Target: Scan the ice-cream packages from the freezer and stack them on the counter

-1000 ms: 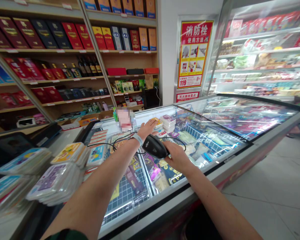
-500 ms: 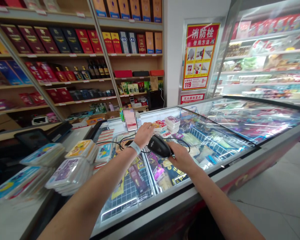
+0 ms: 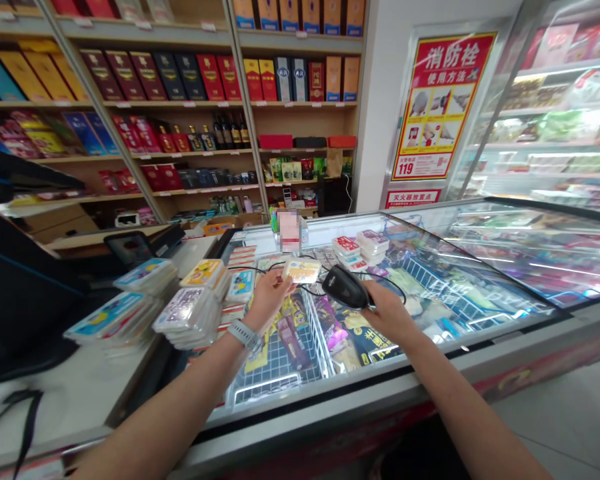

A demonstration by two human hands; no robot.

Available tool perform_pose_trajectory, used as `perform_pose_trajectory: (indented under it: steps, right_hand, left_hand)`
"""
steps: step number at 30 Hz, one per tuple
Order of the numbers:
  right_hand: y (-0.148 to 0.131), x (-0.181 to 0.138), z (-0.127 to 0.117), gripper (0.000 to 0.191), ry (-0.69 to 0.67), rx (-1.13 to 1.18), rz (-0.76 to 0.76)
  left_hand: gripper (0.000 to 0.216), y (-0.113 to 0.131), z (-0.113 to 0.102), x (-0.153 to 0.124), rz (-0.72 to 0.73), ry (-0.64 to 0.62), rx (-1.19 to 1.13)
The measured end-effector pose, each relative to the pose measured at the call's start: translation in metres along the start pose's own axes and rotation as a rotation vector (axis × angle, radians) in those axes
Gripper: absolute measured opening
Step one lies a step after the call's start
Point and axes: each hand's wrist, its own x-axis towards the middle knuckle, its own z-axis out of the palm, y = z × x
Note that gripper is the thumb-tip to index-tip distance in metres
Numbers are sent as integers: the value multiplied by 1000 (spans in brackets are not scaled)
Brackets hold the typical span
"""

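A person stood at a shop's glass-topped freezer (image 3: 480,293), the left hand (image 3: 267,293) holding a flat yellow-labelled packet (image 3: 303,269) by its near edge, fingers closed on it, and the right hand (image 3: 387,310) gripping a black handheld scanner (image 3: 345,285), fingers wrapped around its handle. The packet was raised just above the freezer lid, tilted face up, with the scanner's head just beside it and pointed toward it; a thin black cable (image 3: 250,270) trailed from the scanner across the glass.

More packets of the same kind sat in two short stacks (image 3: 360,247) farther back on the lid, and larger heaps of packets (image 3: 180,300) lay on the counter (image 3: 80,393) to the left, beside a dark screen (image 3: 15,293). Shelves of boxed goods (image 3: 190,100) lined the wall behind, and a red fire-hydrant notice (image 3: 440,107) hung by the chiller.

By the look of it, a clean read would depend on the label being turned flat toward the scanner's window, on the thumb staying clear of the printed code, and on both hands holding steady, near but not touching.
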Motion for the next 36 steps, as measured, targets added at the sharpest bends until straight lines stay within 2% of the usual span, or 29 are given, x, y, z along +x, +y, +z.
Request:
perform_pose_trajectory:
  steps: [4, 9, 16, 23, 28, 36]
  right_hand:
    - [-1, 1, -1, 37, -4, -13, -11]
    - [-7, 5, 0, 33, 6, 3, -6]
    - [-24, 9, 9, 23, -3, 60, 39]
    - [-29, 10, 7, 18, -37, 105, 44]
    - [-27, 8, 7, 22, -41, 113, 32]
    - [-23, 6, 10, 38, -75, 77, 28]
  left_hand:
    - [25, 2, -9, -23, -161, 8, -203]
    - [17, 4, -12, -28, -264, 55, -360]
    - [20, 6, -7, -28, -287, 89, -584]
    - [27, -2, -7, -26, -280, 117, -621]
    - [32, -7, -9, -24, -250, 116, -606]
    - [34, 0, -8, -26, -264, 142, -616]
